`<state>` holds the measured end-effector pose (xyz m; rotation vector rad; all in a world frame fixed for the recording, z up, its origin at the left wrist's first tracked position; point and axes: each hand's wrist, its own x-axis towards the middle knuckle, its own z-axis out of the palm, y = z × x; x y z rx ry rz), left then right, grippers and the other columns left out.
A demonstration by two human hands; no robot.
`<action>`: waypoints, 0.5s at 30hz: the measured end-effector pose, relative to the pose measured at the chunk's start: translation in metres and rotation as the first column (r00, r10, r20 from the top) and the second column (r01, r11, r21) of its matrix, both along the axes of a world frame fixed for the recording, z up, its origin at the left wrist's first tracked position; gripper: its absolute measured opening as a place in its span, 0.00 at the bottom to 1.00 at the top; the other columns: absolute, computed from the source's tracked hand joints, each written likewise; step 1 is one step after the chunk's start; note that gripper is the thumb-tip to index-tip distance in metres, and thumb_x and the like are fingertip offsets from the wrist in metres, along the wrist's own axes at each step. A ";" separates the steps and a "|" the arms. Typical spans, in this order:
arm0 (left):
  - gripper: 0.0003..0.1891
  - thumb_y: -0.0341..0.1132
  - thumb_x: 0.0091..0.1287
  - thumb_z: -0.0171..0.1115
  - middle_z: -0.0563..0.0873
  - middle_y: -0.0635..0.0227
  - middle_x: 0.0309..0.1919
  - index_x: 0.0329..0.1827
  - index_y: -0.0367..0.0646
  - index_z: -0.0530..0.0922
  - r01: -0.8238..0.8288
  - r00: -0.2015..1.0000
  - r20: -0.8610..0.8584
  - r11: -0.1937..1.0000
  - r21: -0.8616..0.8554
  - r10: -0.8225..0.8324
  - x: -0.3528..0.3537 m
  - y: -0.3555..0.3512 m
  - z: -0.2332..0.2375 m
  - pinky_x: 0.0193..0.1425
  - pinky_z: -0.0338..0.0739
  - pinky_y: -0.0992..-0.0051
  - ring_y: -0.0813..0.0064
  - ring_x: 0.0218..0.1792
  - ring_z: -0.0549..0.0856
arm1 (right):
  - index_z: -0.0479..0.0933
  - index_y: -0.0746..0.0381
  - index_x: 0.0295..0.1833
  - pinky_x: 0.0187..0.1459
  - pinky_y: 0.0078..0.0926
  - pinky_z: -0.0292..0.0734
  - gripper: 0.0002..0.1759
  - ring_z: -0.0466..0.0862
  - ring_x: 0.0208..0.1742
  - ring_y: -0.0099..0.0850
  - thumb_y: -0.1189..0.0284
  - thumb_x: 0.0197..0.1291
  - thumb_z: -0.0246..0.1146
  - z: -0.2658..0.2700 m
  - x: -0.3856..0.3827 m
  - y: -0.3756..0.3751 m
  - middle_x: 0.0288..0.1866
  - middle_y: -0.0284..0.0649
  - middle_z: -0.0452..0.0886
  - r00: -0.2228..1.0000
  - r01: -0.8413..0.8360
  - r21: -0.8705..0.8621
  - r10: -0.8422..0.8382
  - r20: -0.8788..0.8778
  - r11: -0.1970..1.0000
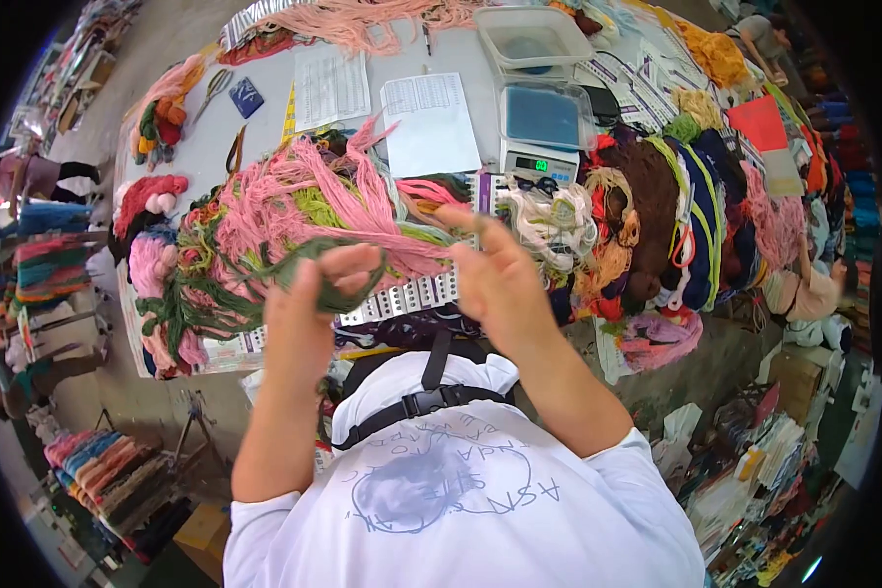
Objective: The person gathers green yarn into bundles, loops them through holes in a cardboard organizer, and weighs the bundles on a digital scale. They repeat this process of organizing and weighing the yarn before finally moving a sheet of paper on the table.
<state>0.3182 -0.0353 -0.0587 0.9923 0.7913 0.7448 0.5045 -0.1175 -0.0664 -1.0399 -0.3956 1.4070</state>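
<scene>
Trailing across the left of the table (201, 147), dark green yarn (220, 294) lies below the scissors (213, 91) and runs to the left hand (325, 279); this hand is partly curled, thumb up, fingers bent inward, grasping the green yarn, a loop of which hangs about the fingers; left forearm rises steeply, leaning slightly right; pink yarn (274, 196) is heaped just beyond, with a printed sheet (426, 127) farther back; right hand (497, 263) stands near the heap's right end, half open, index finger reaching leftward, the others bent; cannot tell whether it pinches a strand; right forearm slants up and leftward from the sleeve; beyond it, digital scale (539, 165) bearing a clear tub; white yarn (559, 223) at far right of the hand.
</scene>
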 end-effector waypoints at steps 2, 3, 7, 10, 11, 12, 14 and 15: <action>0.22 0.42 0.69 0.42 0.76 0.54 0.54 0.52 0.33 0.76 0.086 0.995 -0.074 0.936 0.341 -0.064 0.023 -0.016 -0.006 0.60 0.67 0.65 0.62 0.55 0.76 | 0.73 0.62 0.53 0.16 0.11 0.51 0.14 0.58 0.15 0.11 0.70 0.64 0.53 -0.009 -0.002 0.010 0.16 0.22 0.62 0.988 -0.126 0.011 0.124 0.094 0.992; 0.21 0.39 0.69 0.42 0.73 0.53 0.58 0.53 0.33 0.75 0.136 0.990 -0.094 0.837 0.529 -0.101 0.028 -0.022 -0.006 0.62 0.64 0.63 0.59 0.57 0.74 | 0.74 0.65 0.51 0.17 0.11 0.51 0.14 0.59 0.15 0.11 0.69 0.65 0.51 -0.009 0.000 0.011 0.16 0.22 0.63 0.974 -0.202 0.029 0.197 0.114 0.979; 0.26 0.46 0.65 0.44 0.69 0.52 0.62 0.59 0.36 0.72 0.291 0.948 -0.313 0.557 0.778 -0.057 0.026 -0.012 0.001 0.66 0.58 0.61 0.56 0.64 0.67 | 0.72 0.67 0.54 0.20 0.12 0.52 0.16 0.60 0.19 0.10 0.70 0.65 0.50 0.001 0.011 0.004 0.19 0.22 0.64 0.917 -0.396 0.155 0.399 0.009 0.905; 0.31 0.52 0.69 0.41 0.70 0.54 0.61 0.65 0.36 0.61 0.120 0.851 0.493 0.847 -0.517 0.180 0.032 -0.008 -0.014 0.64 0.62 0.60 0.58 0.63 0.68 | 0.74 0.65 0.52 0.23 0.12 0.55 0.14 0.60 0.22 0.10 0.72 0.64 0.52 -0.003 0.006 0.008 0.23 0.22 0.67 0.939 -0.342 0.066 0.338 0.066 0.937; 0.29 0.51 0.69 0.40 0.70 0.54 0.60 0.65 0.36 0.62 0.162 0.745 0.601 0.795 -0.585 0.290 0.024 -0.002 -0.028 0.64 0.63 0.61 0.59 0.63 0.68 | 0.74 0.65 0.52 0.23 0.12 0.55 0.13 0.61 0.22 0.10 0.73 0.64 0.53 -0.007 0.004 0.009 0.23 0.22 0.66 0.957 -0.277 0.048 0.271 0.104 0.960; 0.28 0.49 0.70 0.40 0.71 0.54 0.60 0.65 0.36 0.62 0.216 0.617 0.675 0.737 -0.640 0.405 0.022 0.001 -0.036 0.63 0.64 0.62 0.60 0.62 0.69 | 0.74 0.66 0.51 0.24 0.12 0.55 0.13 0.61 0.22 0.10 0.73 0.63 0.54 -0.009 0.007 0.009 0.23 0.22 0.66 0.962 -0.262 0.038 0.258 0.083 0.964; 0.26 0.46 0.70 0.40 0.71 0.55 0.60 0.64 0.36 0.63 0.159 0.711 0.630 0.801 -0.577 0.312 0.022 0.001 -0.026 0.64 0.64 0.63 0.61 0.62 0.69 | 0.74 0.65 0.52 0.22 0.11 0.54 0.14 0.61 0.21 0.10 0.73 0.63 0.54 -0.008 0.011 0.010 0.22 0.22 0.67 0.963 -0.225 0.039 0.216 0.158 0.974; 0.25 0.45 0.70 0.41 0.71 0.55 0.60 0.63 0.36 0.64 0.075 0.874 0.467 0.912 -0.404 0.135 0.026 -0.002 -0.018 0.64 0.63 0.64 0.62 0.62 0.69 | 0.74 0.65 0.52 0.21 0.10 0.53 0.14 0.61 0.20 0.09 0.72 0.63 0.53 -0.008 0.013 0.010 0.22 0.21 0.68 0.958 -0.187 0.041 0.173 0.230 0.982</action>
